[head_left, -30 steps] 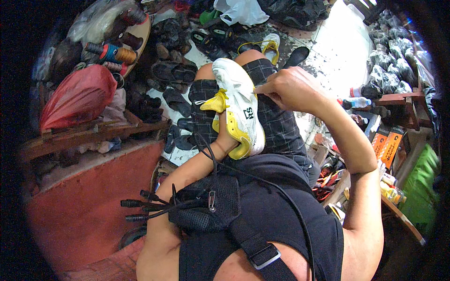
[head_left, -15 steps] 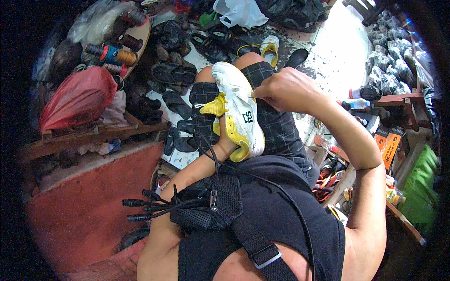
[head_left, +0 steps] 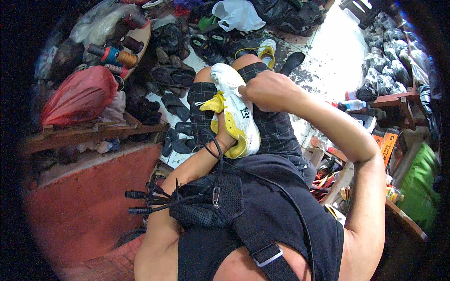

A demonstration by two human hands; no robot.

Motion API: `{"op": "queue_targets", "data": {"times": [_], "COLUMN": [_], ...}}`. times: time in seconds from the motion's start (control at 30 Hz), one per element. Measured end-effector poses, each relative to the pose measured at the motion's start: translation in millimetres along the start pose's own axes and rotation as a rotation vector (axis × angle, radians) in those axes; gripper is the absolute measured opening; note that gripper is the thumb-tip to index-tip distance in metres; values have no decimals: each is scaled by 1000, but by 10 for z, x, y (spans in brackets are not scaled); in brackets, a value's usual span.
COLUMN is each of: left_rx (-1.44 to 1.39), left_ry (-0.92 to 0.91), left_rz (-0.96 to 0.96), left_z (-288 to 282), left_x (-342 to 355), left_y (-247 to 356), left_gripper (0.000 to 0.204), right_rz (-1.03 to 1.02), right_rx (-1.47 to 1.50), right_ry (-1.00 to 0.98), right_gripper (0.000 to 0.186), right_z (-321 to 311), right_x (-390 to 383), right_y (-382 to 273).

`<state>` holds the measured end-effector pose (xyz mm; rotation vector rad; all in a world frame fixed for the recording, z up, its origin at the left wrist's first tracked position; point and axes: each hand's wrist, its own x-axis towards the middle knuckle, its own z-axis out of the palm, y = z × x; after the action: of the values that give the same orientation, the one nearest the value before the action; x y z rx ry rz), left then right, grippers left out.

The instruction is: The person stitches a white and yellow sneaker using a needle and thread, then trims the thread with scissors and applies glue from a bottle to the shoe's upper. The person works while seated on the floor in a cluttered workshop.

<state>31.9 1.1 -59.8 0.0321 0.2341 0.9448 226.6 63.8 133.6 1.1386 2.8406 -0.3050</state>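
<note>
A white and yellow sneaker (head_left: pixel 251 129) lies across my lap, its toe pointing away from me and its yellow tongue and lace folded to the left. My left hand (head_left: pixel 226 136) reaches into the sneaker's opening; the upper hides its fingers. On the shoe's right side, my right hand (head_left: pixel 267 91) is closed in a pinch, fingertips at the white upper near the toe. What the pinch holds, if anything, is too small to make out.
Thread spools (head_left: pixel 125 58) and a red plastic bag (head_left: pixel 79 96) sit on the left bench. Another yellow-trimmed sneaker (head_left: pixel 267 51) and dark sandals (head_left: pixel 172 75) lie on the floor ahead. Tools (head_left: pixel 328 173) fill a wooden box at right. Black cables (head_left: pixel 154 199) hang at my chest.
My right hand has come in leftward, closer to the sneaker's side, from slightly farther right. The sneaker and my left hand stay nearly in place.
</note>
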Motion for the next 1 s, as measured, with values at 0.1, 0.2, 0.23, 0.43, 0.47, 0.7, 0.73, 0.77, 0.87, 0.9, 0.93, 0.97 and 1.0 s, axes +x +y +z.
{"op": "queue_targets", "data": {"times": [0.1,0.2,0.23,0.43,0.47,0.7,0.73,0.77,0.87,0.9,0.93,0.97,1.0], "left_rx": [-5,230,254,339,450,1006,1016,1026,1227,1172,1324,1456,1594], "left_ry": [22,3,24,222,306,478,466,400,454,517,521,485,498], "left_rz": [-52,-57,-61,-106,-107,14,46,64,38,63,122,199,242], "left_z": [124,281,339,758,813,865,850,843,843,845,842,831,812], "left_x": [-8,-47,-72,-296,-354,-615,-624,-639,-736,-807,-846,-888,-918], "left_y": [68,126,129,87,103,395,419,427,512,512,530,549,551], "left_gripper": [41,37,37,24,24,23,23,22,22,18,16,15,15], "right_rz": [27,20,-8,-36,3,-12,87,208,404,400,431,398,377], "right_rx": [12,163,171,-6,-10,-30,-72,-103,-99,121,273,318,333], "right_ry": [-39,21,46,-208,-179,124,101,-2,-138,-321,-532,-452,-387], "right_gripper": [14,12,13,17,17,46,56,66,94,95,96,95,94], "right_z": [-81,-204,-245,-280,-239,6,15,-9,-25,-1,18,35,53], "right_x": [23,-7,10,186,165,-60,-84,-164,-369,-434,-475,-490,-487], "right_y": [23,136,169,211,188,139,180,275,548,602,648,676,680]}}
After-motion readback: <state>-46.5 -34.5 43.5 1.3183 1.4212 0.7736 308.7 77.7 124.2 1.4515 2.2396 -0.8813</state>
